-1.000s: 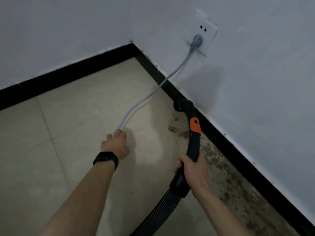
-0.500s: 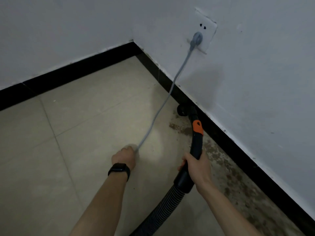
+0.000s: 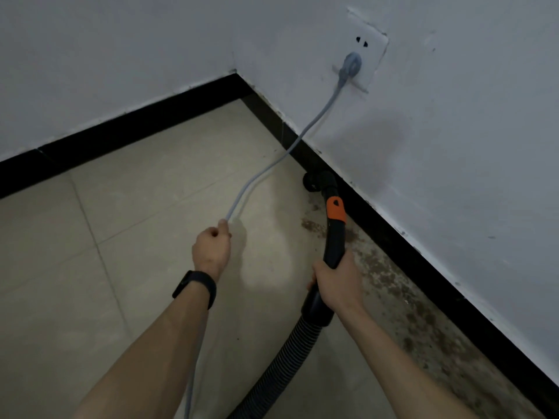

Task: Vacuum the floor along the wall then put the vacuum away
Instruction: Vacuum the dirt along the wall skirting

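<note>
Along the baseboard [image 3: 423, 267], right hand [image 3: 338, 282] grips the vacuum wand [image 3: 334, 237], left hand [image 3: 211, 249] grips the cord [image 3: 272, 164] over open tiles [image 3: 136, 207].

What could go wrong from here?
1. The left hand grips the cord, which runs up to the plug in the socket. A tug could yank the plug out or strain the socket.
2. The nozzle sits at the baseboard. If the right hand pushes the wand further, it may scuff it.
3. The cord passes near the nozzle and could snag.
</note>
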`<state>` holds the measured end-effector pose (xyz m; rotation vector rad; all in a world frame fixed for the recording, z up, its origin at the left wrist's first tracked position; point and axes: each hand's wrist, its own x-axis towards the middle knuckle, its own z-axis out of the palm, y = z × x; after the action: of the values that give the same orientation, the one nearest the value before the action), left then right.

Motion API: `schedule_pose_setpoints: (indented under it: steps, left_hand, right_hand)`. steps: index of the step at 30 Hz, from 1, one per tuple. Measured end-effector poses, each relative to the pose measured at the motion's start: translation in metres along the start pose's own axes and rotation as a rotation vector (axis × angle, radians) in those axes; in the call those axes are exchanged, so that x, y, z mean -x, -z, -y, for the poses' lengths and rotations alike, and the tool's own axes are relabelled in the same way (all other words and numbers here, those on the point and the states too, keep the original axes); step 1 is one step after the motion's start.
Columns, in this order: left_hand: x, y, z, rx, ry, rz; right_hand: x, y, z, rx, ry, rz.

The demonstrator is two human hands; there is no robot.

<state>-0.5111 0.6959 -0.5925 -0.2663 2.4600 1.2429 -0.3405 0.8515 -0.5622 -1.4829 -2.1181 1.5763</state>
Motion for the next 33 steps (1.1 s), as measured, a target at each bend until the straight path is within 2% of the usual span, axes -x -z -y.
schedule_pose_setpoints:
  steps: [5, 12, 19, 33]
  left_hand:
    - [-0.013, 0.011, -0.023, 0.064, 0.009, 0.039]
    - [-0.007, 0.03, -0.032, 0.036, -0.036, 0.073]
    - [0.008, 0.034, -0.036, 0.021, -0.08, 0.084]
    - [0.052, 0.031, -0.045, -0.055, -0.176, 0.072]
  right_hand:
    - [-0.032, -0.022, 0.031, 0.117, 0.036, 0.038]
    - [-0.042, -0.035, 0.043, 0.181, -0.08, 0.052]
    - [-0.016, -0.02, 0.004, 0.091, -0.096, -0.021]
    - [0.019, 0.024, -0.022, -0.082, -0.165, 0.012]
